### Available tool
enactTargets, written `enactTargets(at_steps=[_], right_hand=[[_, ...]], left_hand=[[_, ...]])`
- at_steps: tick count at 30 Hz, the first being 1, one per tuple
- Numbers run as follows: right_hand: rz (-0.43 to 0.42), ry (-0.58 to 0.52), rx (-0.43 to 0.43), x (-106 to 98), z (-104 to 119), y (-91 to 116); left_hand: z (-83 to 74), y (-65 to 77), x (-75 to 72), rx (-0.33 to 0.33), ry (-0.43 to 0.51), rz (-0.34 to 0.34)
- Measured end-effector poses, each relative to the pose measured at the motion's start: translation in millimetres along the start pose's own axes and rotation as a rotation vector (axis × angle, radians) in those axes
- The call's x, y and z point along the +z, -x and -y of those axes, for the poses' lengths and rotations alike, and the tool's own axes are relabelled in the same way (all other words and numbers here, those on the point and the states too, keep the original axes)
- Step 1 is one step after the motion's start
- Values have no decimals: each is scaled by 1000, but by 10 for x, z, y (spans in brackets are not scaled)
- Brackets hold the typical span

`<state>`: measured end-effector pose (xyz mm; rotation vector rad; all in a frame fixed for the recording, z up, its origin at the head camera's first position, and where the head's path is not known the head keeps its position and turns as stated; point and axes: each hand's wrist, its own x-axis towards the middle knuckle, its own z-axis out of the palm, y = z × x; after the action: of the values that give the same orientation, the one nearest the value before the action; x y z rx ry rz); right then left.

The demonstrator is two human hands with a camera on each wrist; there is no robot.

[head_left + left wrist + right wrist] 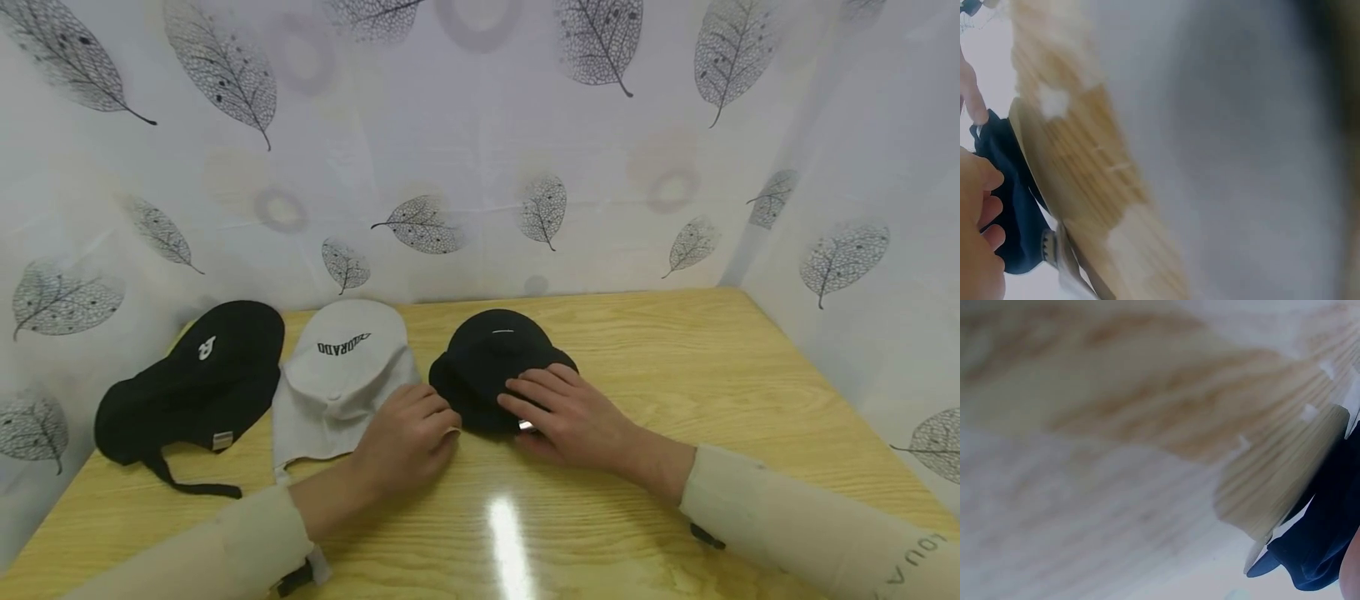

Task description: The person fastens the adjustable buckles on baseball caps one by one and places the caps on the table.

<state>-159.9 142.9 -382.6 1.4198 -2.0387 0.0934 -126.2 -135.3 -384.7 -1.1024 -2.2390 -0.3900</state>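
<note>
A black hat (491, 350) with a rounded crown and a small white mark lies on the wooden table. My right hand (573, 417) holds its right front edge, fingers over the fabric and thumb low, beside a small white label (527, 426). Against the hat's left front edge, my left hand (411, 429) has its fingers curled and seems to grip the rim. In the left wrist view those curled fingers lie against the dark hat fabric (1013, 194). The right wrist view catches the hat (1322, 550) at its right border; most of the hand is outside it.
Left of the hat lies a light grey cap (337, 387) with dark lettering and a neck flap. Beside it is a black cap (217, 367) with a white emblem and a loose strap. A leaf-patterned white curtain (480, 150) hangs behind the wooden table (660, 342).
</note>
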Motion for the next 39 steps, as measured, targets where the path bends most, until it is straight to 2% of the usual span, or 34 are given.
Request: enactTargets(at_steps=[6, 11, 23, 29, 39], right_hand=[[17, 10, 15, 4, -16, 50], [28, 33, 25, 5, -37, 115], [82, 58, 53, -53, -87, 239], [92, 57, 68, -87, -150, 358], [92, 28, 115, -158, -229, 543]], left_hand=[[89, 80, -12, 24, -10, -32], [128, 136, -64, -10, -2, -36], [239, 335, -154, -95, -15, 42], [263, 357, -209, -108, -6, 51], [281, 390, -251, -91, 3, 38]])
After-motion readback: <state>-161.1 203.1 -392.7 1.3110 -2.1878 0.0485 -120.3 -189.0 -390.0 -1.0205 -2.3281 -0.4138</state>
